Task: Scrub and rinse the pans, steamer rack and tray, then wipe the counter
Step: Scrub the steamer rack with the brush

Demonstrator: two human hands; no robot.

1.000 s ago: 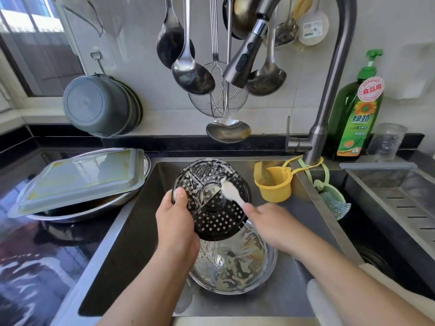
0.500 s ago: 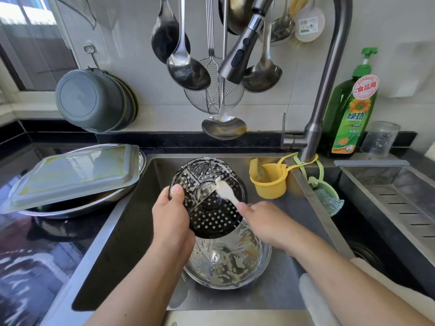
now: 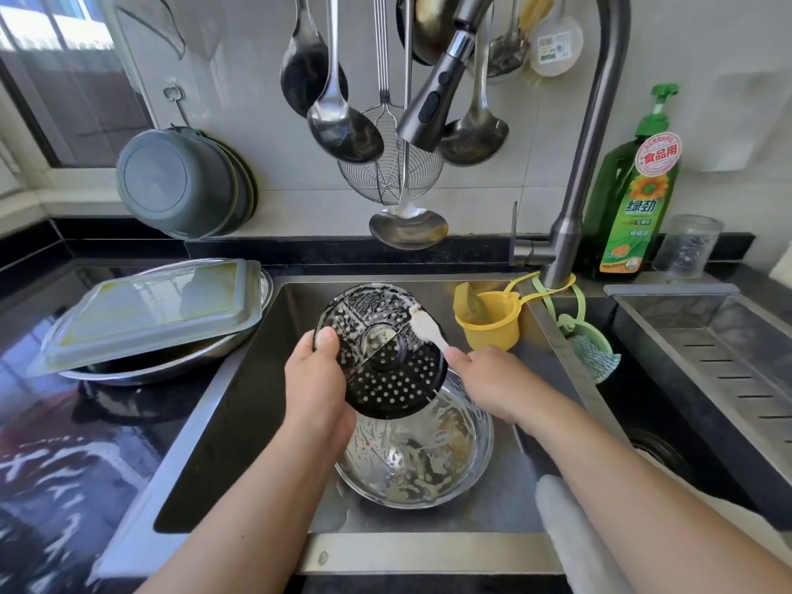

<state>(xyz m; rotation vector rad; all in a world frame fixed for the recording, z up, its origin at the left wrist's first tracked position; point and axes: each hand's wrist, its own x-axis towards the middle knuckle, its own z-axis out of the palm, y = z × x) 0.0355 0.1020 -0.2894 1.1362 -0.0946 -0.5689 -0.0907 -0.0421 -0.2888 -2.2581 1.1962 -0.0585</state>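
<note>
Left fingers (image 3: 330, 340) curl round the steamer rack (image 3: 380, 351) rim at its 9 o'clock, thumb on the face; left hand (image 3: 319, 385) props it tilted over the sink (image 3: 428, 553). Right hand (image 3: 493, 381) grips a white brush (image 3: 424, 327), bristles on the rack at 1 o'clock. Versus 0.5 s ago: brush head moved slightly up toward the rim, grips unchanged. Soapy steel pan (image 3: 418, 460) sits in the sink under the rack at 6 o'clock, partly hidden by it. Tray (image 3: 148, 308) lies over another pan (image 3: 171, 366) on the counter (image 3: 64, 443) at 9 o'clock. Right fingertips hidden behind the hand; brush handle mostly covered.
</note>
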